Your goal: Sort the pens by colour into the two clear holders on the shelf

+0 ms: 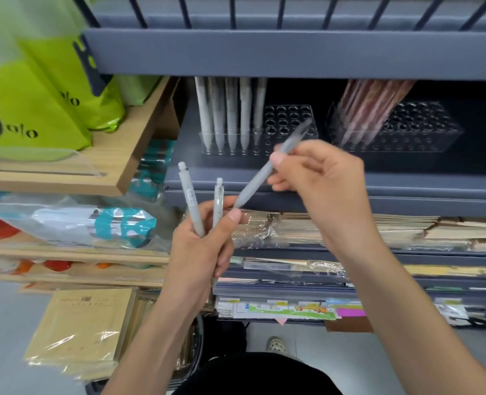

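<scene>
1. On the shelf [407,192], the left holder [290,121] and the right holder [424,129] stand side by side, apart.
2. A row of pens [227,115] stands in the left holder's left end, and a bunch of pens [367,109] in the right holder's left end.
3. Before the shelf, the left grip [199,252] holds two pens [189,195]. The right grip [319,178], higher, holds one pen [253,183].

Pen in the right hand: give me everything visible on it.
The grey pen is slim, matte, frosted-looking plastic, motion-blurred, so no clip or print is readable. It is tilted: upper end up-right over the left clear holder in the image, lower end by the left hand's thumb; contact there cannot be told. The right hand pinches it above mid-length. It is in no holder.
</scene>
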A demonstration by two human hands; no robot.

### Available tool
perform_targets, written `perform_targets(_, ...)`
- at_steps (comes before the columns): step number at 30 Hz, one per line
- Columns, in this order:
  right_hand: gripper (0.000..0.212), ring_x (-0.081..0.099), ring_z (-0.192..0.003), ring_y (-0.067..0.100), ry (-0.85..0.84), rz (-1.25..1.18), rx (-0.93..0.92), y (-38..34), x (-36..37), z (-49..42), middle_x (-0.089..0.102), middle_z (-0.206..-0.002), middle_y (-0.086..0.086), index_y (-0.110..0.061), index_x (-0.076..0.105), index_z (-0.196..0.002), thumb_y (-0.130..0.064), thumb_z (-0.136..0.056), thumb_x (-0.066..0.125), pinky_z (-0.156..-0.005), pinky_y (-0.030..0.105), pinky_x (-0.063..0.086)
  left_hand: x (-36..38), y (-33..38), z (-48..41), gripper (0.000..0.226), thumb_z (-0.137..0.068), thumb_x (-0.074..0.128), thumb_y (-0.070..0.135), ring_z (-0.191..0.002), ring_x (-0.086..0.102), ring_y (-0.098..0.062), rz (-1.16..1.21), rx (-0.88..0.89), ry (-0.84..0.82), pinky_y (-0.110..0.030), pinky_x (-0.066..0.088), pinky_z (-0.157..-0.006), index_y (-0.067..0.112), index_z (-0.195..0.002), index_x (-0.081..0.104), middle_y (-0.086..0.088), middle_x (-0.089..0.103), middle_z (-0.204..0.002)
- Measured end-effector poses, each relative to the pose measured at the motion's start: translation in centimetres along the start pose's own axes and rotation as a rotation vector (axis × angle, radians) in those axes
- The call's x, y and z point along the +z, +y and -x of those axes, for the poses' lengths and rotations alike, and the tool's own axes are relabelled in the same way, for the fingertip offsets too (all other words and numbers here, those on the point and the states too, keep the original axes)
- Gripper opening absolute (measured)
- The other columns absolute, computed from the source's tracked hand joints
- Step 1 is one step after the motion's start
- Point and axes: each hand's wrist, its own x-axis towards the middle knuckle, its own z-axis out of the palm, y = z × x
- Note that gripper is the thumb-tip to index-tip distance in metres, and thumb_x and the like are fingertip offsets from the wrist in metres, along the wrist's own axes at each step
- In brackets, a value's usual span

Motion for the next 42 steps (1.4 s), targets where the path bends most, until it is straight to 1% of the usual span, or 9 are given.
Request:
perform_targets(3,0.002,0.072,-0.069,0.013,0.185,0.076,-0.152,-1.2,-0.5,-1.9,0.075,-0.076,-0.004,-0.016,0.07,-0.086,-0.014,-0.087,0.07,-0.065,0.022,0.057,-0.6,0.2,0.2,0.019,-0.091,0.067,0.027,-0.039,0.033,-0.009,0.039,-0.02,-0.03,-0.017,0.029,-0.032,0.018,-0.108,0.065,-0.004,0.065,-0.08)
perform_targets(7,0.005,0.072,-0.077,0.013,0.286,0.227,-0.276,-1.9,-0.5,-4.2,0.074,-0.08,-0.007,-0.021,0.068,-0.089,-0.024,-0.085,0.071,-0.078,0.041,0.058,-1.3,0.3,0.5,0.014,-0.088,0.068,0.025,-0.039,0.032,-0.01,0.096,-0.042,-0.065,-0.017,0.027,-0.033,0.018,-0.098,0.062,-0.006,0.061,-0.077)
perform_targets(10,0.013,0.071,-0.08,0.014,0.323,0.298,-0.322,-1.6,0.2,-5.3,0.074,-0.085,-0.004,-0.015,0.071,-0.092,-0.026,-0.086,0.07,-0.082,0.042,0.056,-1.7,0.5,0.7,0.012,-0.088,0.067,0.027,-0.039,0.033,-0.01,0.112,-0.044,-0.087,-0.017,0.027,-0.033,0.018,-0.092,0.062,-0.006,0.061,-0.078)
perform_targets(13,0.02,0.069,-0.082,0.012,0.301,0.42,-0.348,-1.5,1.1,-6.0,0.073,-0.088,-0.002,-0.011,0.071,-0.095,-0.03,-0.089,0.067,-0.083,0.038,0.054,-2.1,0.5,0.8,0.007,-0.092,0.061,0.024,-0.039,0.033,-0.009,0.112,-0.045,-0.098,-0.017,0.028,-0.033,0.017,-0.089,0.061,-0.006,0.062,-0.079)
perform_targets(22,0.028,0.065,-0.088,0.033,0.193,0.838,-0.441,-1.4,3.3,-6.6,0.071,-0.096,0.009,-0.011,0.065,-0.109,-0.031,-0.096,0.05,-0.081,0.044,0.051,-2.9,0.5,1.2,0.01,-0.093,0.062,0.024,-0.04,0.034,-0.01,0.072,-0.058,-0.119,-0.018,0.028,-0.034,0.014,-0.093,0.06,-0.006,0.063,-0.08)
perform_targets(29,0.038,0.065,-0.083,0.026,0.238,0.646,-0.321,-0.8,3.8,-6.0,0.06,-0.082,-0.009,-0.009,0.056,-0.125,-0.024,-0.091,0.064,-0.082,0.044,0.053,-3.3,0.4,1.5,0.012,-0.094,0.058,0.027,-0.039,0.032,-0.011,0.103,-0.057,-0.107,-0.017,0.029,-0.034,0.014,-0.092,0.059,-0.01,0.062,-0.08)
perform_targets(34,0.04,0.065,-0.084,0.026,0.242,0.592,-0.3,-0.3,3.9,-6.3,0.062,-0.083,-0.007,-0.007,0.055,-0.125,-0.022,-0.09,0.067,-0.082,0.046,0.053,-3.5,0.3,1.6,0.013,-0.096,0.052,0.023,-0.038,0.032,-0.012,0.143,-0.05,-0.1,-0.017,0.03,-0.034,0.011,-0.098,0.05,-0.014,0.061,-0.079)
perform_targets(37,0.044,0.066,-0.082,0.022,0.242,0.566,-0.294,-0.1,3.7,-6.3,0.058,-0.079,-0.011,-0.007,0.054,-0.129,-0.019,-0.089,0.068,-0.082,0.043,0.053,-3.5,0.3,1.6,0.012,-0.096,0.054,0.022,-0.038,0.034,-0.013,0.122,-0.033,-0.1,-0.017,0.031,-0.035,0.01,-0.098,0.052,-0.013,0.061,-0.079)
perform_targets(42,0.044,0.064,-0.079,0.014,0.232,0.482,-0.306,0.0,2.8,-5.3,0.065,-0.083,-0.005,-0.01,0.054,-0.126,-0.021,-0.087,0.07,-0.079,0.036,0.054,-2.7,0.2,1.6,0.013,-0.097,0.054,0.024,-0.039,0.034,-0.012,0.105,-0.034,-0.093,-0.018,0.031,-0.035,0.012,-0.096,0.059,-0.01,0.061,-0.079)
